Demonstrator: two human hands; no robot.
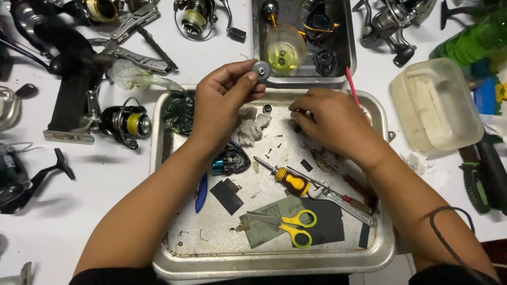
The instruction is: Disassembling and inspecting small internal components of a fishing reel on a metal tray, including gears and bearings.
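Observation:
My left hand [224,100] holds a small round grey metal part [261,69] between thumb and fingers, raised over the far edge of a metal tray [174,258]. My right hand [330,121] rests fingers-down on the tray's far side, pinching at something small that its fingers hide. Between the hands lies a crumpled white rag [252,126]. Below my left wrist sits a black and teal reel body [231,160].
In the tray lie a yellow-handled screwdriver [290,180], yellow scissors [293,224], a wrench [348,207], a blue pen [201,192] and dark sandpaper pieces [227,196]. A smaller tray [257,42] with reel parts sits behind. Fishing reels [124,122], pliers [134,53] and a plastic container [435,103] surround it.

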